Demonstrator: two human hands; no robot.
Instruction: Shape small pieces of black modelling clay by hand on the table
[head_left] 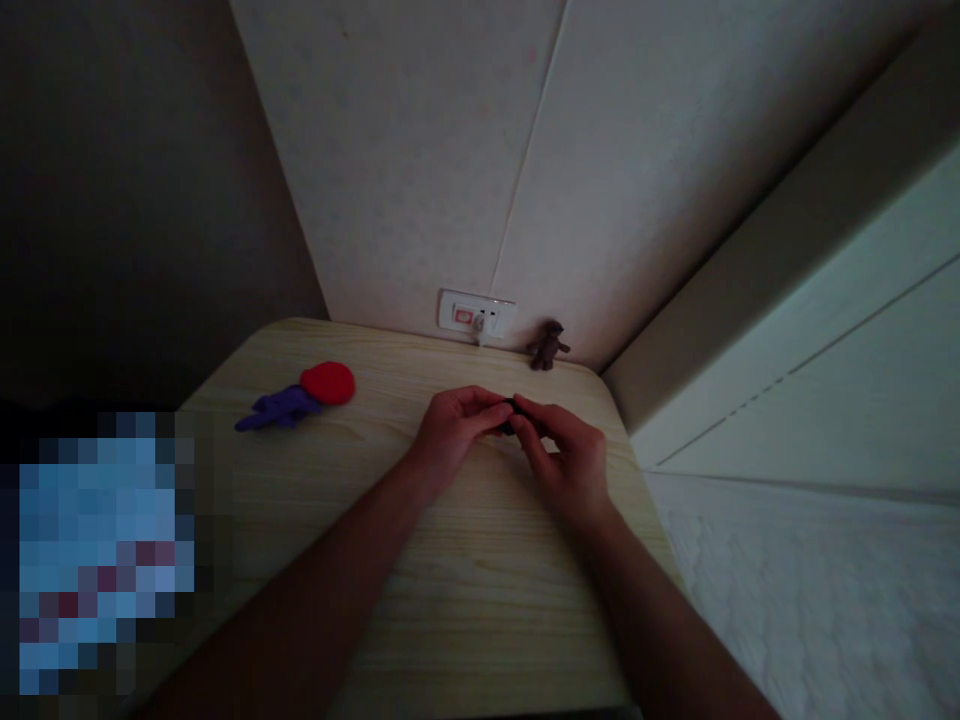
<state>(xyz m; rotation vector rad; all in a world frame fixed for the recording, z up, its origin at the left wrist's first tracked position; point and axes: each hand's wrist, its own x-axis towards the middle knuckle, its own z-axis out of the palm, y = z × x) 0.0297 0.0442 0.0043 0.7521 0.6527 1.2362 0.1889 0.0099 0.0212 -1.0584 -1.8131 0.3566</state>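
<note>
Over the far part of the wooden table, both hands meet around a small black lump of what looks like modelling clay. My left hand pinches its left side between thumb and fingers. From the right, my right hand grips it with thumb and fingertips. Most of the lump is hidden by the fingers, so its shape cannot be made out. To the left lie a purple clay-like figure and a flat red disc, which touch. A small brown figure stands near the wall beyond my right hand.
The light wooden table has rounded far corners against the wall. Just above its back edge is a socket panel with a plug in it. A pale cabinet rises on the right, and a pixelated blue screen area is at lower left.
</note>
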